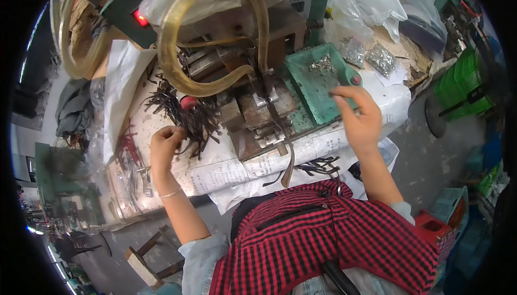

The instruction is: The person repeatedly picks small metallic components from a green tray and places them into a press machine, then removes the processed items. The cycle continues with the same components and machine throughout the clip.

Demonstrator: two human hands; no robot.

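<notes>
My left hand [167, 147] is at the left edge of a heap of dark narrow strips [199, 122], its thumb and fingers drawn together. Whether a strip is between them I cannot make out. Over the right edge of a green metal tray [315, 93], my right hand [362, 120] has its thumb and index finger brought close together; anything in that pinch is too small to see. Small silvery metal pieces [323, 64] lie at the tray's far end. Between my hands, a dark strap [280, 125] runs through the metal fixture [265, 98] of a machine and hangs over its front edge.
A thick yellowish hose [169, 42] loops above the machine. Red round buttons [188, 102] flank the fixture. Bags of metal pieces [381, 59] lie behind the tray. More dark strips [320, 165] rest near my lap. Green baskets [462, 82] stand at right, a wooden stool [142, 267] at lower left.
</notes>
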